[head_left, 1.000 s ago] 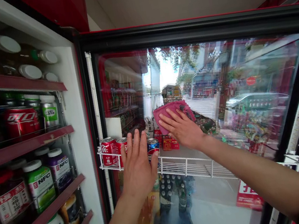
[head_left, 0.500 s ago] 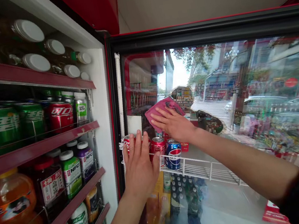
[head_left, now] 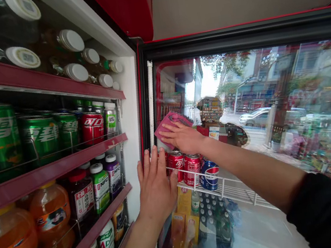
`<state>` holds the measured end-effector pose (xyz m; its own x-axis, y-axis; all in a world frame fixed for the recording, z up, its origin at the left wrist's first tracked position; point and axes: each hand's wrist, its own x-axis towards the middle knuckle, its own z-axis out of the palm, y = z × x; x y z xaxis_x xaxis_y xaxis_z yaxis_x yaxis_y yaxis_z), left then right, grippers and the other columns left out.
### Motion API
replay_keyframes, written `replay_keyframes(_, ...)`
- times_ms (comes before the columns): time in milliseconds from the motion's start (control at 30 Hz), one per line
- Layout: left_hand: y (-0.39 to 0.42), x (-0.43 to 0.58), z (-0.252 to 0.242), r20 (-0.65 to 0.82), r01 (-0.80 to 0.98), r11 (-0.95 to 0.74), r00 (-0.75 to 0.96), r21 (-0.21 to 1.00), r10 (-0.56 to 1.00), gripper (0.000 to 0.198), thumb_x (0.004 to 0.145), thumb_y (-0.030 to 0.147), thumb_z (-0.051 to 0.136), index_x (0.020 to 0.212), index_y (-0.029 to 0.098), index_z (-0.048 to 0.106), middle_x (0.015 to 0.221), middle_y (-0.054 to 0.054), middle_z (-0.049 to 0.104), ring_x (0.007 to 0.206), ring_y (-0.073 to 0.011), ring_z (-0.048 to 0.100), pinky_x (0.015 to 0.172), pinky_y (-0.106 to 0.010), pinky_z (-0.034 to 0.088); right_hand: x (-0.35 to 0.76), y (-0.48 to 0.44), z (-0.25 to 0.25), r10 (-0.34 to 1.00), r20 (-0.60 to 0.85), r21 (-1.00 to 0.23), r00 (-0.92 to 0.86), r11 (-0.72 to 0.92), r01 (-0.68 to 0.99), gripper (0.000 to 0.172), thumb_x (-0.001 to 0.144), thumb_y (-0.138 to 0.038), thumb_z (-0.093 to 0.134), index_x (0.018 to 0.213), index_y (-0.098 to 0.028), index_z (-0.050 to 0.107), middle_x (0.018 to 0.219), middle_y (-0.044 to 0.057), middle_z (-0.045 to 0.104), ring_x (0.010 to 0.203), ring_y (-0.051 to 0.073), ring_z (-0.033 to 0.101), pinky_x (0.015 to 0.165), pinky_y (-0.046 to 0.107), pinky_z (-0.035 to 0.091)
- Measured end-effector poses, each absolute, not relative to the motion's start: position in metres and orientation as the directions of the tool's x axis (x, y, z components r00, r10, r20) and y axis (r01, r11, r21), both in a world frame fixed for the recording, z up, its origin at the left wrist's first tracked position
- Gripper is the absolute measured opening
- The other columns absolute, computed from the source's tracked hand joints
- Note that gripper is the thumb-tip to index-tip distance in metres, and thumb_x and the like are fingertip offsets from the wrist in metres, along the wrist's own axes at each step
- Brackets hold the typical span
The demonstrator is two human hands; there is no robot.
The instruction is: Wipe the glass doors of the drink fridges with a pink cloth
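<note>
My right hand lies over a pink cloth and presses it to the glass of the open fridge door. The cloth is bunched at its upper edge. Beside the door's hinge-side edge, my left hand is raised with its fingers stretched out and nothing in them. I cannot tell whether it touches the door. Just to its right, red cola cans and a blue Pepsi can stand in the white wire door rack, below the cloth.
At left, fridge shelves hold green cans, a red cola can, orange drink bottles and white-capped bottles. Maroon strips edge the shelves. Yellow cartons and dark bottles show through the lower glass.
My right hand and the cloth have slid left across the glass towards the hinge side. My left hand has shifted left, uncovering more of the red cans. The view has turned left.
</note>
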<state>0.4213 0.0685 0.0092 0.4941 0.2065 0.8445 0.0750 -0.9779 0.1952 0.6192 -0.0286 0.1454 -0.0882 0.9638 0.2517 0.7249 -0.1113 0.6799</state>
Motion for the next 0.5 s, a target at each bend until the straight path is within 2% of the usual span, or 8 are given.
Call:
replay_keyframes(200,0.075,0.422,0.007,0.847,0.085,-0.975,0.484,0.207,0.222,0.072,0.111,0.041,0.049,0.177,0.018,0.030,0.184,-0.018,0.031,0.174,-0.0389,0.023,0.136,-0.071,0.029,0.614,-0.008,0.139,0.970,0.237,0.685,-0.057,-0.125,0.717,0.060,0.105,-0.016,0.054,0.165,-0.021,0.057,0.181,0.005,0.042,0.173,0.034,0.028,0.140,0.063,0.026)
replay_keyframes(500,0.057,0.439,0.000,0.843,0.059,-0.972,0.487,0.229,0.229,0.075,0.111,0.042,0.049,0.178,0.019,0.026,0.184,-0.019,0.031,0.174,-0.0400,0.024,0.136,-0.071,0.027,0.617,-0.040,0.141,0.961,0.270,0.663,-0.053,-0.146,0.734,0.051,0.108,-0.020,0.055,0.158,-0.021,0.065,0.177,0.005,0.048,0.172,0.031,0.030,0.142,0.057,0.026)
